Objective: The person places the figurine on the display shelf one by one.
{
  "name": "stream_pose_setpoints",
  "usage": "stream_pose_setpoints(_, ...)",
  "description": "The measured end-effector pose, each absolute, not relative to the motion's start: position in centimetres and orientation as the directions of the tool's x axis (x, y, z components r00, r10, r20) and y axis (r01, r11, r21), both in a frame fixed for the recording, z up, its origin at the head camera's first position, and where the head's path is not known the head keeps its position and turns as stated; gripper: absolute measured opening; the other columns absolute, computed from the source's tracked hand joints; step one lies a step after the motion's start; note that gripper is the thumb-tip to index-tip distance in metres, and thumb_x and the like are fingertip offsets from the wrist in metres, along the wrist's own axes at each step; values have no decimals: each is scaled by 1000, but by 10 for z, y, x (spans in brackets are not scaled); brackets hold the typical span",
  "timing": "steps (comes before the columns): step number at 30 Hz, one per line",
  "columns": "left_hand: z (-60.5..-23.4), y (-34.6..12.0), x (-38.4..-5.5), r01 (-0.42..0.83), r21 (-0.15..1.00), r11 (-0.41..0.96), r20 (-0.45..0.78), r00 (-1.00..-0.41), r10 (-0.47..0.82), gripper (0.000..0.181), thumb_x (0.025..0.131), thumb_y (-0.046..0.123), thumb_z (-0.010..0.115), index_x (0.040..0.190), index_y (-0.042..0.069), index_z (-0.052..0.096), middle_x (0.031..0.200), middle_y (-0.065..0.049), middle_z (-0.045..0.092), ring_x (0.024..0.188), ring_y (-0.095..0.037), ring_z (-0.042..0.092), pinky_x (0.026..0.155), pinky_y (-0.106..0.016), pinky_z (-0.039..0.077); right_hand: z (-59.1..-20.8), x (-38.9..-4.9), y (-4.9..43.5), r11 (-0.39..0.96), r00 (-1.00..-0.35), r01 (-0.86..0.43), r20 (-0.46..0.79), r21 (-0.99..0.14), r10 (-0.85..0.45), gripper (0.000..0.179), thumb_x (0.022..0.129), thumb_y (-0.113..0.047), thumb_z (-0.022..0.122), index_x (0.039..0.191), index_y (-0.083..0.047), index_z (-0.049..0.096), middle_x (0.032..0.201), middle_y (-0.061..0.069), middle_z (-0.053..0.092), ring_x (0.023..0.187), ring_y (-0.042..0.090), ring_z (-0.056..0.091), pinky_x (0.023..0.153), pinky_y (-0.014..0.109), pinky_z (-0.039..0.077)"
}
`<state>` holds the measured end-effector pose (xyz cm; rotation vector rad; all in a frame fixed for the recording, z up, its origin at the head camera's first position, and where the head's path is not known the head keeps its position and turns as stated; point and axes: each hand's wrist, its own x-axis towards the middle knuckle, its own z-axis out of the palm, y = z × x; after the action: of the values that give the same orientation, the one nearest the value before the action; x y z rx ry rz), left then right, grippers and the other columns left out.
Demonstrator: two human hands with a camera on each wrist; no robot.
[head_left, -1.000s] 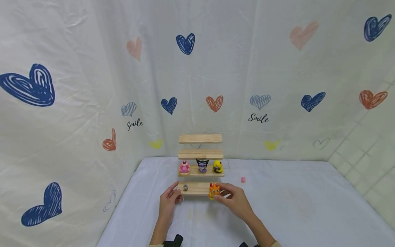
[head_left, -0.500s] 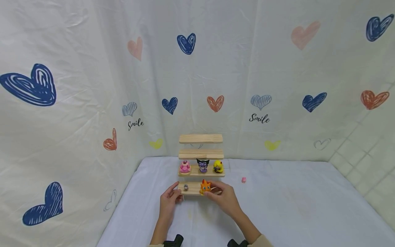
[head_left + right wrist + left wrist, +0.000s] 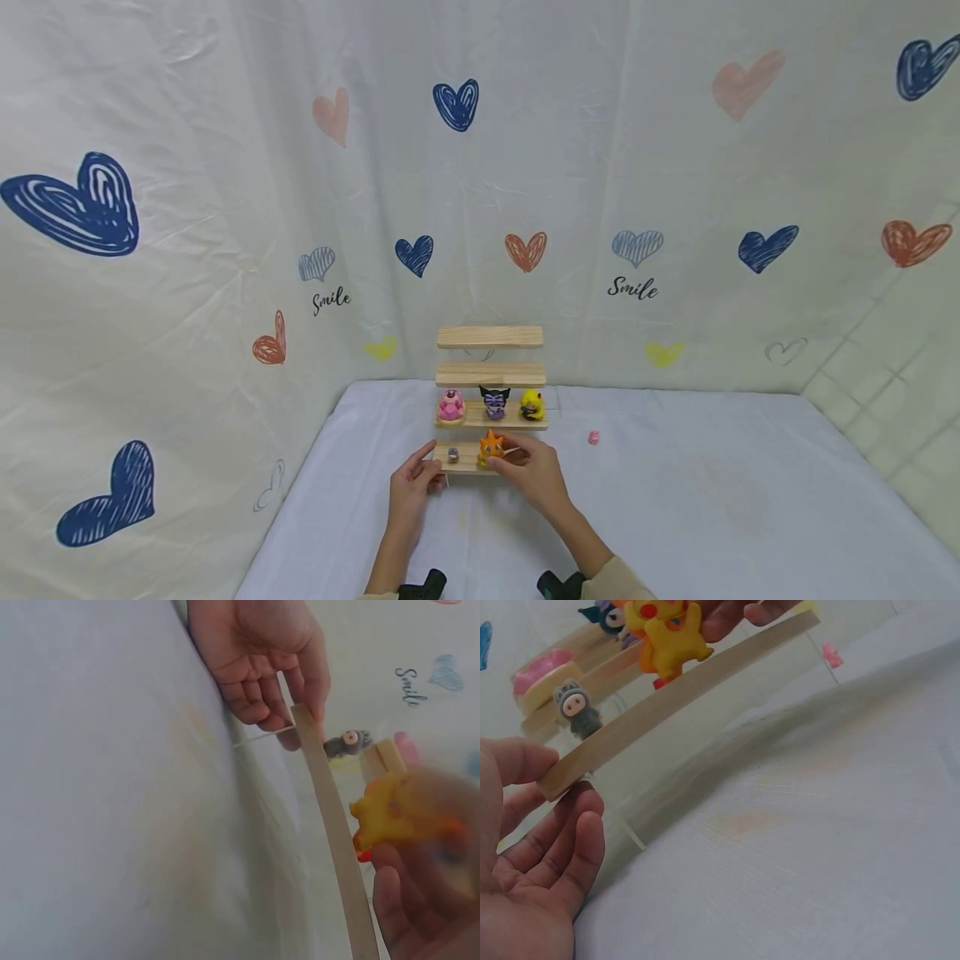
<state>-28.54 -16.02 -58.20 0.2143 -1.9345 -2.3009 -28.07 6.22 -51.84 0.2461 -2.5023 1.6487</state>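
My left hand [image 3: 407,496] grips the left end of the lowest board of a tiered wooden display shelf [image 3: 467,468]; in the left wrist view its thumb lies at the board's end with fingers curled underneath. Between thumb and fingers, my right hand [image 3: 536,477] holds an orange and yellow toy figurine [image 3: 491,446] upright at the middle of that board. The figurine's feet are right at the board's surface in the left wrist view. A small grey hooded figurine [image 3: 577,711] stands on the same board, near my left hand.
One tier up stand a pink figurine [image 3: 451,406], a black-and-purple figurine [image 3: 495,402] and a yellow figurine [image 3: 532,405]. Two bare boards rise behind. A tiny pink piece [image 3: 594,437] lies on the white tablecloth [image 3: 697,500] to the right. A heart-printed curtain [image 3: 570,167] hangs behind.
My right hand has moved left with the orange and yellow figurine, from the lowest board's right end to its middle. My left hand has kept its grip on the board's end.
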Motion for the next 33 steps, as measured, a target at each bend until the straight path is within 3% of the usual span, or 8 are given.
stream_pose_setpoints(33,-583,-162,-287,-18,986,-165,-47,-983,-176,48,98,16,69,143,6,59,89,-1,69,74,-13,65,70,-22,58,-525,-285,54,429,-966,-255,252,-867,-66,44,83,-26,86,124,-15,72,107,6,73,83,15,67,70,16,55)
